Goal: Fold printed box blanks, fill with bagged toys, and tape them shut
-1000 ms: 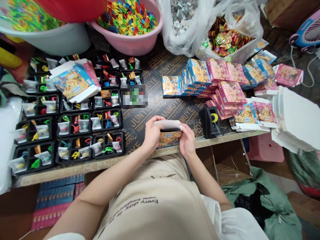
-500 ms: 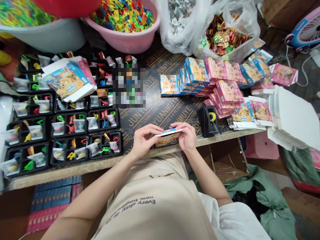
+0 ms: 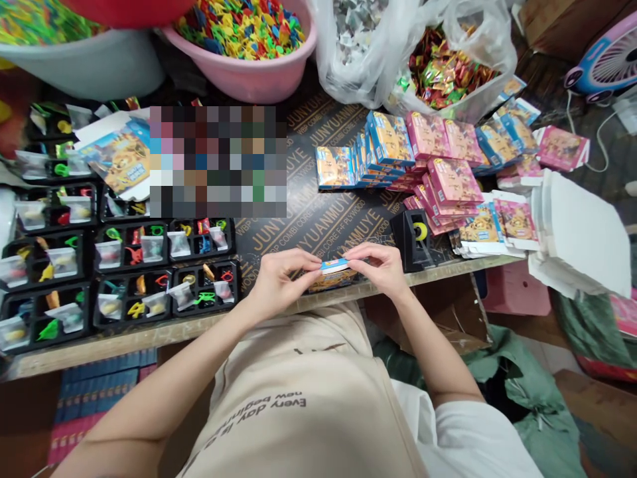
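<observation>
The left hand [image 3: 281,282] pinches the left end of a blue-and-white top flap [image 3: 334,266] on a small printed cardboard box [image 3: 332,281]; the right hand [image 3: 381,269] pinches its right end. The box is at the near edge of the dark, gold-lettered counter [image 3: 269,242], between a filled black plastic tray [image 3: 236,287] and a black tape dispenser [image 3: 402,240].

Pixelated block [image 3: 217,161] at 10 o'clock covers some trays [image 3: 209,255]; fan [image 3: 611,63] at 2 o'clock cut off; held box [image 3: 332,279] lettering illegible.
</observation>
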Demonstrator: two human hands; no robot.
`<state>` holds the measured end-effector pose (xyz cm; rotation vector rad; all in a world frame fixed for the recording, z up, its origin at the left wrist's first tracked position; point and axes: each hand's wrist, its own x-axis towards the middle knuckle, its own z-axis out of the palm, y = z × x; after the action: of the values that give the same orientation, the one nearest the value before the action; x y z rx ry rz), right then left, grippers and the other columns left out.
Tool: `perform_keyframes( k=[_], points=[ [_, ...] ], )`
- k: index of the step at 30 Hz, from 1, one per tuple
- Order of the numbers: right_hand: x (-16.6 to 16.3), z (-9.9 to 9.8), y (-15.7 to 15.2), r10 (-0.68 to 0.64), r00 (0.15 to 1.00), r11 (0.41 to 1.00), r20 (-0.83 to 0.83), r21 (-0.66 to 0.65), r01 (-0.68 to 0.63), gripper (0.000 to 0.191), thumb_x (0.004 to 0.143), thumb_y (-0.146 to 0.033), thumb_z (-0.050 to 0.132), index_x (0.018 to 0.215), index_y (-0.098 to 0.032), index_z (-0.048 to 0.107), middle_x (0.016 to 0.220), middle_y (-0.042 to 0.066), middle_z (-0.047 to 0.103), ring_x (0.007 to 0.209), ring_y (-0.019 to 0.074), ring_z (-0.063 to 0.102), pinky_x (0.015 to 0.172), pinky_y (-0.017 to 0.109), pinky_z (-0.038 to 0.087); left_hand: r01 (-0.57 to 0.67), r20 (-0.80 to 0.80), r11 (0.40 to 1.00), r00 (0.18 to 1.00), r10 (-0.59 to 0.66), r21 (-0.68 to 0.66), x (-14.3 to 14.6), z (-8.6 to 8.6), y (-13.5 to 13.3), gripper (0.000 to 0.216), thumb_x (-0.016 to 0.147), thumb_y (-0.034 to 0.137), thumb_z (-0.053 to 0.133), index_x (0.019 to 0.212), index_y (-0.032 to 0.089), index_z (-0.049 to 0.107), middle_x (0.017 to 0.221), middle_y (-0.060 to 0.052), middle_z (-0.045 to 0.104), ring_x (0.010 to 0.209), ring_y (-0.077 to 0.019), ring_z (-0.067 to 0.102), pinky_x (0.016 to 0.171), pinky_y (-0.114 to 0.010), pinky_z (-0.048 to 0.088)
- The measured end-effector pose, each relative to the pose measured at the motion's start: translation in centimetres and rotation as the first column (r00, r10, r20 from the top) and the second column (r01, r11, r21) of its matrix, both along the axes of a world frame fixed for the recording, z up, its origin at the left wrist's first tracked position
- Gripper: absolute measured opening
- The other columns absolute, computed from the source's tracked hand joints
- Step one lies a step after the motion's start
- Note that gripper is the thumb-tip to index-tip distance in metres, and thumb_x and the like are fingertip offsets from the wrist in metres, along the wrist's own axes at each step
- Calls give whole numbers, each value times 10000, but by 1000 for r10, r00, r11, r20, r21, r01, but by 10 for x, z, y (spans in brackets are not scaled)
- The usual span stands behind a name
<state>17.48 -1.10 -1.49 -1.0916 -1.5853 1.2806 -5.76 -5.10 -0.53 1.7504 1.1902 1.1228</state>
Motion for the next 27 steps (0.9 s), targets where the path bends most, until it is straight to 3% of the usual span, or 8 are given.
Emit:
perform_keyframes(
  k=[4,10,12,14,16,18,22,27],
  points=[
    [4,-7,-6,21,1000,988,7,150,-22,86,785,-233,778,845,-287,806,919,47,805,866,239,747,841,449,579,61,-199,956,980,-4,286,-2,-9,-11,112,890,164,609,902,193,717,979,-101,761,834,-172,710,752,-292,577],
    [13,-7,-23,-32,995,942,96,335,-2,139,765,-222,789,856,-327,795,1025,33,792,1024,265,713,970,506,526,163,-406,904,914,13,396,25,-4,-6,127,943,162,538,881,173,648,967,-93,735,840,-171,675,744,-271,549],
    [37,-4,-26,-249,951,922,183,347,174,164,777,-287,780,937,-322,788,1117,49,757,1087,266,670,1018,500,490,194,-434,889,901,5,414,33,-1,2,163,958,141,496,997,170,652,974,-88,729,842,-174,669,733,-267,539],
    [73,-4,-27,-555,799,802,231,403,441,180,817,-327,727,989,-295,771,1144,73,707,1100,258,632,1038,487,461,190,-436,886,900,16,424,37,-1,11,228,958,128,474,1090,189,650,986,-80,717,841,-180,658,731,-275,534],
    [112,-8,-27,-730,624,674,276,441,593,175,825,-342,689,956,-253,762,1097,90,659,1080,255,606,1035,478,443,181,-440,879,897,36,441,37,-5,20,277,948,117,468,1135,211,649,1003,-81,701,847,-191,645,738,-291,533],
    [145,-15,-27,-709,595,705,378,373,603,198,779,-376,712,892,-222,762,1055,92,628,1070,261,591,1011,468,440,201,-468,855,882,54,478,38,-11,28,333,933,83,448,1173,204,645,996,-94,685,842,-201,628,726,-302,529],
    [170,-26,-25,-536,711,831,454,135,540,251,766,-438,713,881,-222,771,1088,87,621,1092,250,588,922,405,459,285,-526,783,848,61,552,44,-23,33,410,920,52,404,1208,202,653,973,-111,671,816,-215,600,699,-329,513],
    [162,-24,-19,-504,755,858,420,144,493,176,744,-391,753,770,-218,761,1052,65,648,1070,231,604,982,407,420,265,-487,806,873,32,529,49,-26,28,421,912,80,439,1214,257,675,977,-112,670,812,-221,598,697,-349,497]
  ],
)
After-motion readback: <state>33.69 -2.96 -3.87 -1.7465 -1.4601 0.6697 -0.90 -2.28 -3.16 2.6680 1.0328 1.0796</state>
